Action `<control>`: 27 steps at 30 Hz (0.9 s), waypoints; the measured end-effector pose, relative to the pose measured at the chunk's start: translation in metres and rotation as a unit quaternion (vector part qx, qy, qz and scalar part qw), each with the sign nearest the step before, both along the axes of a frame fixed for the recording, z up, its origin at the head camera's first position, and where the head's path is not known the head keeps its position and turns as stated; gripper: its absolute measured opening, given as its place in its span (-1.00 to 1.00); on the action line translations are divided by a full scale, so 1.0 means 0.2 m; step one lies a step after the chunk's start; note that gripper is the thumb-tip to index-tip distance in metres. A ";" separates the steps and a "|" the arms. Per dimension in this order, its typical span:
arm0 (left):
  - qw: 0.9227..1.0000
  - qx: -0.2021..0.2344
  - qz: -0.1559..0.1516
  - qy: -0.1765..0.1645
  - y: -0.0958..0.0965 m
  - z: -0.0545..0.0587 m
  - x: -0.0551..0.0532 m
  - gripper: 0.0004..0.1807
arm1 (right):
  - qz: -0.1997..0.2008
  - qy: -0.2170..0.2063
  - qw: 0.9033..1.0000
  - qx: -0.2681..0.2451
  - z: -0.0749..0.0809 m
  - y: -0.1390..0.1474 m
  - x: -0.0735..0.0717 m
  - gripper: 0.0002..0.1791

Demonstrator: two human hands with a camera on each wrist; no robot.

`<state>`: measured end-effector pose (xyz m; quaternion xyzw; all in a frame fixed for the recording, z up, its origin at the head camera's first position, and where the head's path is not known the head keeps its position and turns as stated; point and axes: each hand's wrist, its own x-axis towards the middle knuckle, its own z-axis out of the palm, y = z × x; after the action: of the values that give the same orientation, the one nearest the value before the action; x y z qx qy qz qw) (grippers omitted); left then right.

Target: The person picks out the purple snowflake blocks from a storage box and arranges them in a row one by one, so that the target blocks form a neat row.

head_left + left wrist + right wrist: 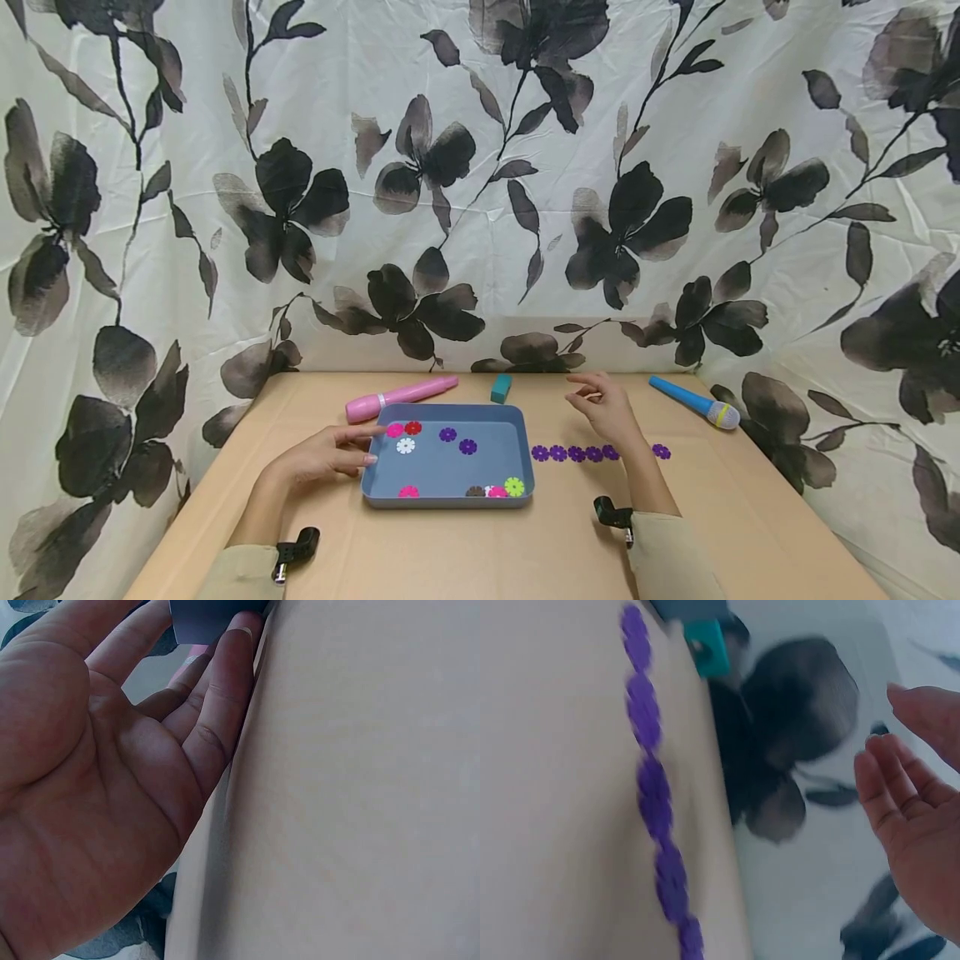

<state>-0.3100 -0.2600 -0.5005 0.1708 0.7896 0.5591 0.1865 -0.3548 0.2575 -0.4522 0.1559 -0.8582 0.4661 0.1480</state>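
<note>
My left hand (322, 454) rests at the left end of a blue-grey tray (442, 472), thumb and index finger at its rim. In the left wrist view its other fingers, slightly bent, lie beside the tray's outer wall (214, 622). Several notched flower-shaped discs lie in the tray, among them a purple disc (468, 447), a white disc (406, 446) and a lime disc (513, 487). My right hand (606, 408) hovers with relaxed fingers and nothing in them. Under its wrist runs a line of purple discs (576, 454), edge to edge, partly hidden by the forearm.
Behind the tray lies a pink tapered cylinder (405, 397) with a silver ring. A teal block (500, 388) sits by the table's back edge. Further right is a blue toy microphone (693, 403). A flowered curtain (480, 208) hangs behind the table.
</note>
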 end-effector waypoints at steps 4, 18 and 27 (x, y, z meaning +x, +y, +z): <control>1.000 0.001 0.001 -0.002 0.00 0.00 0.00 -0.26 | 0.035 -0.010 0.999 -0.010 -0.01 -0.13 0.00 -0.64; 1.000 0.001 -0.009 0.000 0.00 0.00 -0.01 -0.26 | 0.101 -0.037 0.994 0.020 -0.07 -0.41 0.02 -0.63; 1.000 0.000 -0.011 0.002 0.00 0.01 0.00 -0.26 | 0.134 -0.040 0.990 0.024 -0.09 -0.54 0.03 -0.64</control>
<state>-0.3108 -0.2591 -0.4986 0.1803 0.7879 0.5570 0.1911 -0.3488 0.1495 -0.4699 0.2544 -0.8457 0.4668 0.0460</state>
